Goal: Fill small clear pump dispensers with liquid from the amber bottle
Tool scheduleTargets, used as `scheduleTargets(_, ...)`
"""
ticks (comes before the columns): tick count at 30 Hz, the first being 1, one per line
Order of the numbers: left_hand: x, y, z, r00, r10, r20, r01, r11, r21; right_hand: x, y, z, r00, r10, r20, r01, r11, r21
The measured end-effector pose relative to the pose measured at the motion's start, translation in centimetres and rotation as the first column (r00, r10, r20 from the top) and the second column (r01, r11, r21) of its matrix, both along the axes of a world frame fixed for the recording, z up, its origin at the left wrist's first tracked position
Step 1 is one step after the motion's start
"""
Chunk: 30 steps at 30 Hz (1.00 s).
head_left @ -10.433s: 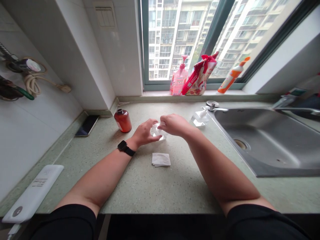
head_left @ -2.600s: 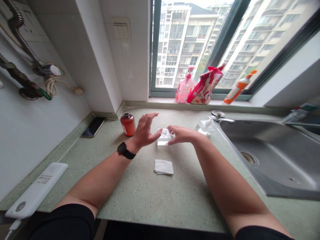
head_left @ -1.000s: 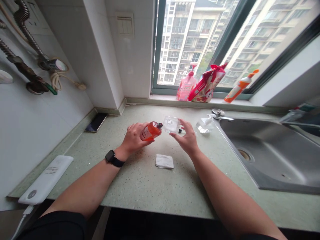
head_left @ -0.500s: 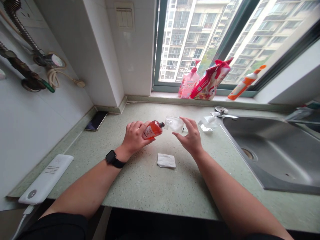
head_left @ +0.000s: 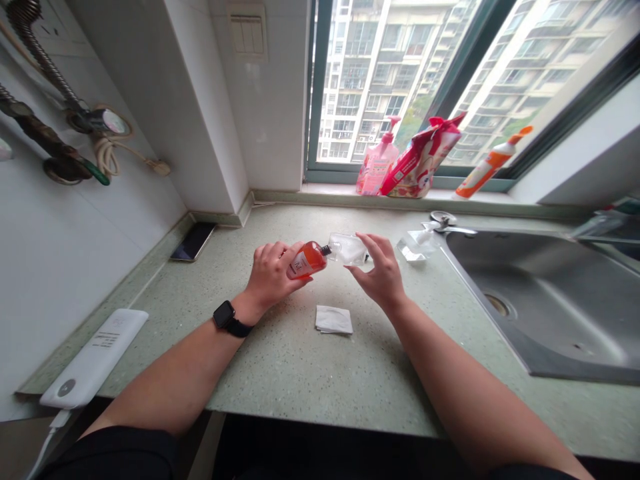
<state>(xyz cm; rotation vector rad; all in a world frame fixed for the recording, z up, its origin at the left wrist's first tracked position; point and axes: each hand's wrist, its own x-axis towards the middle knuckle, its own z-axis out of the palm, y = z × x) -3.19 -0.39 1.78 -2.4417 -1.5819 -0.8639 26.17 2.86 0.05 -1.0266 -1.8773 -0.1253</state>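
Note:
My left hand (head_left: pixel 273 270) is closed around a bottle of orange-red liquid (head_left: pixel 310 260) with a pale label. The bottle is tilted, its black threaded neck pointing right. Against that neck lies the mouth of a clear, empty-looking bottle (head_left: pixel 345 249), also tipped over. Thumb and fingers of my right hand (head_left: pixel 381 270) grip the clear bottle by its base end. Whether liquid passes between the two mouths I cannot tell. Below them on the counter lies a folded white tissue (head_left: pixel 334 320). To the right is a clear pump head with a bottle-like piece (head_left: pixel 417 245).
A steel sink (head_left: pixel 500 353) with a tap (head_left: pixel 453 227) is at the right. A phone (head_left: pixel 193 241) and a white power bank (head_left: pixel 95 357) with a cable lie left. On the sill stand a pink pump bottle (head_left: pixel 377 167), a red bag (head_left: pixel 423 160) and an orange-white bottle (head_left: pixel 485 170).
The two bottle mouths have come slightly closer and now appear to meet. The clear bottle's angle has shifted a little. Both hands keep their holds.

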Motion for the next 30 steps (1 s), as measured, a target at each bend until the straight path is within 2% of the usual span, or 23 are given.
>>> scheduleTargets(19,0.1,0.1,-0.5,0.999,-0.020,0.026,0.020,1.000,0.018,-0.1,-0.8,1.4,0.995,-0.070,0.068,0.069,0.997,0.029)
scheduleTargets(30,0.1,0.2,-0.6,0.997,-0.032,0.068,0.030,0.999,0.026,-0.1,-1.1,2.0,0.996,-0.052,0.076,0.047,0.997,0.059)
